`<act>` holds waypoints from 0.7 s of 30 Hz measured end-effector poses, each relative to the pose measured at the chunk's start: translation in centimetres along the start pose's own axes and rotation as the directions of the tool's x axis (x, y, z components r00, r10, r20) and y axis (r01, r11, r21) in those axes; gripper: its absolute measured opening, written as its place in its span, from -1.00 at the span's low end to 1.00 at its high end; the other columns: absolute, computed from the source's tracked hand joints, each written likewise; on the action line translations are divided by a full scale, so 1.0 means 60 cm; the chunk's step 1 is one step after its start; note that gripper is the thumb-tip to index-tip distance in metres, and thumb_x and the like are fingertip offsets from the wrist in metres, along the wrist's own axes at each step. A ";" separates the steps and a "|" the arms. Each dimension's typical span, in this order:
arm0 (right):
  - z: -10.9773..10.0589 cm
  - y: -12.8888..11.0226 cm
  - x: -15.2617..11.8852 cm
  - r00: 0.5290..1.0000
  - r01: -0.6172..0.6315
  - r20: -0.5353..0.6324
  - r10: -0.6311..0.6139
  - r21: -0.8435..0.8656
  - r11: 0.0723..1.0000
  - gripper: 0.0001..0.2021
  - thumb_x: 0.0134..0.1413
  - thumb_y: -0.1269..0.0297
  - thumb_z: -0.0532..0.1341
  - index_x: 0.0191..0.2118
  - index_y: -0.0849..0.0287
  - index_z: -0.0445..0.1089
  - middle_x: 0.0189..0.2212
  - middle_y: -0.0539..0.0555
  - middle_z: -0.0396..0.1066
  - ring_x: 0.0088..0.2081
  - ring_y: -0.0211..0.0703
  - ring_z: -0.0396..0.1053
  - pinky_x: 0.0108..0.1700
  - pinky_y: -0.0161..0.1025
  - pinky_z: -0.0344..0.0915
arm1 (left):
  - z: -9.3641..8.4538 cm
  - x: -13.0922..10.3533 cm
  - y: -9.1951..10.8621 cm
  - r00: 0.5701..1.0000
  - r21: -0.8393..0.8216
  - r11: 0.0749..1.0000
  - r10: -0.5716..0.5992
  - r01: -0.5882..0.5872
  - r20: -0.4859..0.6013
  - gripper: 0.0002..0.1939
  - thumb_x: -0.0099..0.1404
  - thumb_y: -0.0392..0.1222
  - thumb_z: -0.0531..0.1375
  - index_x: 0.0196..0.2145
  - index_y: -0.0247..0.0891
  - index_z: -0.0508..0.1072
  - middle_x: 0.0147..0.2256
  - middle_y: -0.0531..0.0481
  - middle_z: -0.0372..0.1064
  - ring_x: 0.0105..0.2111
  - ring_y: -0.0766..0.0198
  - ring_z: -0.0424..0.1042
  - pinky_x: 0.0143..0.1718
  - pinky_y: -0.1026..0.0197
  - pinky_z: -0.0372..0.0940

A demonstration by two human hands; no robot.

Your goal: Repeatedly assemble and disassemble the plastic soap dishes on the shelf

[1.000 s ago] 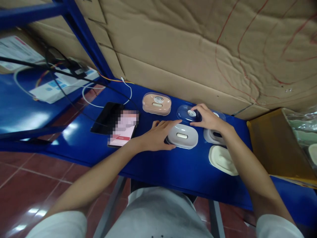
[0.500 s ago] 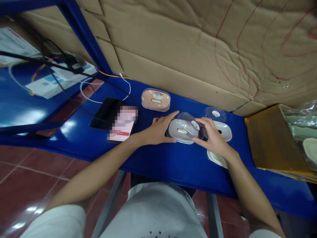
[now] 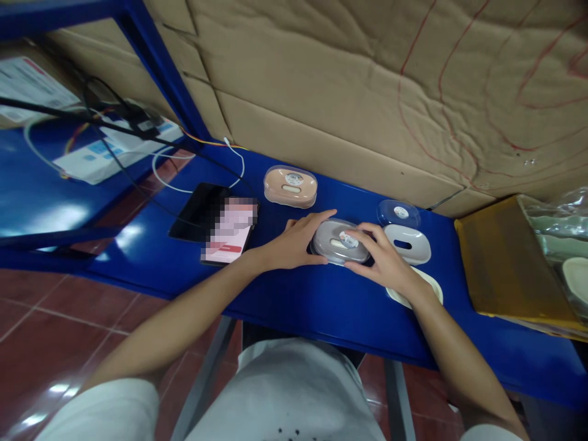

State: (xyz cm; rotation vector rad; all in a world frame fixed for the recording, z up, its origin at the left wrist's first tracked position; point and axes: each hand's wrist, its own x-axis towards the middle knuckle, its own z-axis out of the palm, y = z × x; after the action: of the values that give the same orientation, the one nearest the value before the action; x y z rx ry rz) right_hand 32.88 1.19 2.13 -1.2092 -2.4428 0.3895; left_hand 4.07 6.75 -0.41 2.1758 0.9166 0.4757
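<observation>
A grey oval soap dish (image 3: 327,246) sits on the blue table, covered by a clear plastic lid (image 3: 334,229) with a round sticker. My left hand (image 3: 301,242) curves around the dish's left side, thumb at the near edge and fingers at the far edge. From the right, my right hand (image 3: 379,257) grips the lid, fingers over its top and thumb at the near rim. Just right of that hand lie a white tray (image 3: 419,245) with an oval hole, a loose clear lid (image 3: 388,211) with a sticker, and a cream dish (image 3: 434,286) partly hidden by my wrist.
A pink lidded soap dish (image 3: 281,195) stands near the cardboard wall (image 3: 321,116). Left of my hands lie a phone (image 3: 229,236) with a lit screen and a black flat object (image 3: 193,214), with cables around. An open carton (image 3: 496,257) with plastic-wrapped pieces stands at the right.
My right hand has moved slightly left and brought the clear lid down over the grey dish. More of the white tray and cream dish shows. My left hand has hardly moved.
</observation>
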 end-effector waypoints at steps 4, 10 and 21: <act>0.002 -0.002 0.001 1.000 0.017 -0.015 -0.017 0.000 1.000 -0.38 0.38 0.04 0.32 0.45 -0.12 0.20 0.29 0.26 0.20 0.33 0.23 0.32 0.35 0.21 0.38 | -0.003 0.001 0.002 1.000 -0.008 1.000 -0.007 0.008 0.017 0.09 0.33 0.14 0.42 0.57 0.10 -0.13 0.54 -0.22 0.00 0.52 -0.27 0.01 0.42 -0.39 -0.03; 0.002 0.008 0.006 0.999 0.031 -0.031 -0.032 -0.010 0.999 -0.37 0.38 0.02 0.31 0.46 -0.12 0.19 0.29 0.27 0.22 0.34 0.25 0.33 0.35 0.24 0.36 | -0.002 0.001 0.006 1.000 0.024 1.000 0.010 -0.009 -0.009 0.05 0.36 0.08 0.40 0.57 0.10 -0.14 0.53 -0.23 0.00 0.52 -0.26 0.02 0.42 -0.39 0.00; -0.025 0.091 0.121 0.999 -0.045 -0.015 0.043 -0.136 0.990 -0.38 0.40 -0.05 0.27 0.43 0.08 0.28 0.36 0.32 0.29 0.36 0.29 0.34 0.38 0.25 0.27 | 0.004 0.000 0.009 0.993 0.351 0.936 0.067 -0.028 -0.100 -0.17 0.46 -0.12 0.31 0.53 -0.06 0.03 0.50 -0.32 0.01 0.49 -0.25 0.07 0.40 -0.35 0.12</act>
State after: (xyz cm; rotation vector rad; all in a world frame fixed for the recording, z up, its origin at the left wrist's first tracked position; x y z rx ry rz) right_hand 33.33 10.36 2.84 -1.3193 -2.4700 0.2303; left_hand 4.44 6.38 -0.20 2.5179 1.0777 0.4897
